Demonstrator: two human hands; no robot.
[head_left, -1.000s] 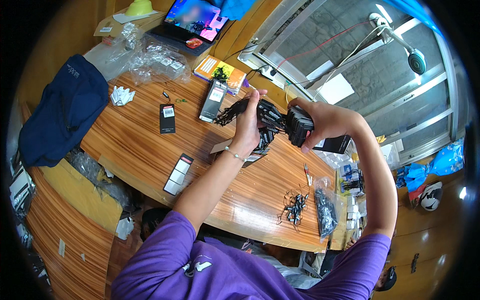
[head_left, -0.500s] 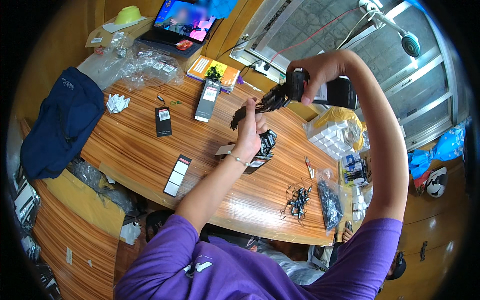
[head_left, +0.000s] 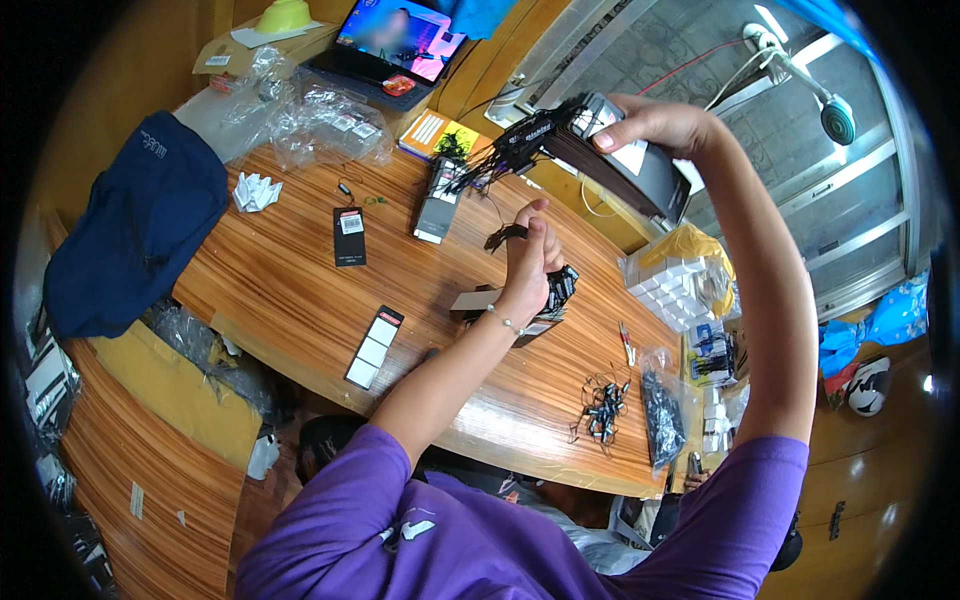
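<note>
My right hand (head_left: 660,125) is raised at the upper right, clamped round a thick stack of black hang tags (head_left: 620,180) with a white label on top. A tangle of black cords (head_left: 525,140) trails from the stack toward the left. Lower, over the middle of the table, my left hand (head_left: 530,262) is closed on a bunch of black cords (head_left: 503,236) whose ends stick out past the thumb. Right beside that hand are small black cord pieces (head_left: 565,285) and an open carton (head_left: 475,300), partly hidden by my wrist.
On the wooden table (head_left: 300,270) lie a black tag (head_left: 349,237), a strip with white labels (head_left: 375,347), another corded tag stack (head_left: 438,205), loose black cords (head_left: 603,408) and a bagged bundle (head_left: 662,415). White boxes (head_left: 670,290) stand at the right; a laptop (head_left: 395,45) is at the back.
My right hand has tilted the tag stack and drawn it away from my left hand; its cords now hang apart from the bunch in the left. The whole view has shifted slightly.
</note>
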